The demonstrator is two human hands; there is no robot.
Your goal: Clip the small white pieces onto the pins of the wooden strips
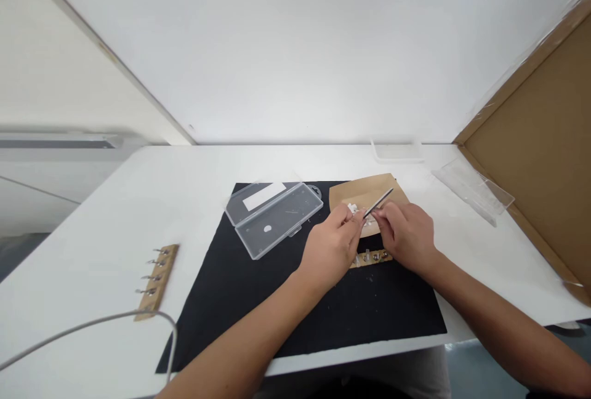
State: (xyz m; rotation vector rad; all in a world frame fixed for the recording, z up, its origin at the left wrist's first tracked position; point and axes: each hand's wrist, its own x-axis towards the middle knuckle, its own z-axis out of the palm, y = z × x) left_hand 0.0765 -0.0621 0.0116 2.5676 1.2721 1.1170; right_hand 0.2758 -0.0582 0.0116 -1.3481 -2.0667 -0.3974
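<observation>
My left hand [333,242] is closed on a slim, dark and silver pointed tool [379,202], which slants up to the right; its exact kind is not clear. Close beside it, my right hand [409,233] is pinched shut near the tool's lower part, and whatever sits between its fingertips is too small to make out. Both hands hover over a brown paper tray [364,188] with small white pieces [353,207] in it. Partly hidden under the hands, a wooden strip [357,263] carries several small metal and clear parts.
A clear hinged plastic case [277,226] lies opened on the black mat [258,300]. Left of it, another wooden strip [157,282] bears metal pieces near a grey cable [115,314]. A clear shallow box [397,151] and a clear plastic lid [473,189] lie behind and right.
</observation>
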